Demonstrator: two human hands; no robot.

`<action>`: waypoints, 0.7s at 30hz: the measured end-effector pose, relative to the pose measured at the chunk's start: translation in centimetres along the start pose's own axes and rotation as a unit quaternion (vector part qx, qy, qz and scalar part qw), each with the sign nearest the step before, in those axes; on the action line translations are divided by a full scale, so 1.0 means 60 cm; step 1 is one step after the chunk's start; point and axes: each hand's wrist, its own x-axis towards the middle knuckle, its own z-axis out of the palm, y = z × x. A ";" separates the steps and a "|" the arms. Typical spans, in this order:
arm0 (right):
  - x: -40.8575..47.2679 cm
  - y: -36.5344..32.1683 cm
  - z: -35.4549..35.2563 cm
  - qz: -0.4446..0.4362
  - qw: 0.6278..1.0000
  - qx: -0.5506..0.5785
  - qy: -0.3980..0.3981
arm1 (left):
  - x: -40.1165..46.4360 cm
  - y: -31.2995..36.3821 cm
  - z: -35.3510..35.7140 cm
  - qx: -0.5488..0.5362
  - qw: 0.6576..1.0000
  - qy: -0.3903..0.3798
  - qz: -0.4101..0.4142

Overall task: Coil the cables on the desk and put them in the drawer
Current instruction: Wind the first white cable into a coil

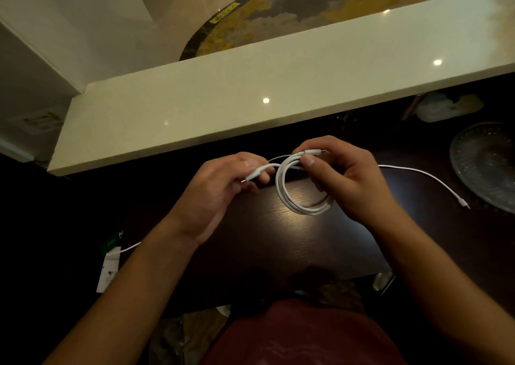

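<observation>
A white cable (pixel 281 191), wound into a round coil, hangs above the dark wooden desk (pixel 278 233). My right hand (pixel 345 180) pinches the top of the coil, with one plug end sticking out between thumb and finger. My left hand (pixel 223 189) holds the cable's other plug end just left of the coil. A second white cable (pixel 426 175) lies loose on the desk to the right, its plug near a glass dish. A third white cable (pixel 128 249) shows at the desk's left edge. No drawer can be made out.
A raised cream counter ledge (pixel 250 94) runs across behind the desk. A round glass dish (pixel 485 164) stands at the right. White paper tags (pixel 108 272) hang at the left edge. A small metal object (pixel 383 279) sits at the desk's near right corner.
</observation>
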 end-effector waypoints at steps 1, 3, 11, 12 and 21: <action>0.000 0.001 0.001 -0.005 1.000 -0.005 0.004 | -0.001 -0.002 0.001 -0.001 1.000 -0.003 0.000; 0.001 0.002 0.003 -0.010 1.000 -0.017 0.010 | -0.003 -0.007 0.003 -0.003 1.000 -0.014 -0.002; -0.005 0.003 0.016 -0.013 0.999 -0.036 0.016 | -0.011 -0.015 0.035 0.068 0.997 0.016 0.014; -0.007 0.003 0.017 -0.014 0.999 -0.033 0.015 | -0.012 -0.016 0.039 0.080 0.996 0.024 0.022; -0.009 -0.004 0.028 -0.006 0.999 0.035 -0.011 | -0.011 -0.035 0.052 0.136 0.988 0.057 0.045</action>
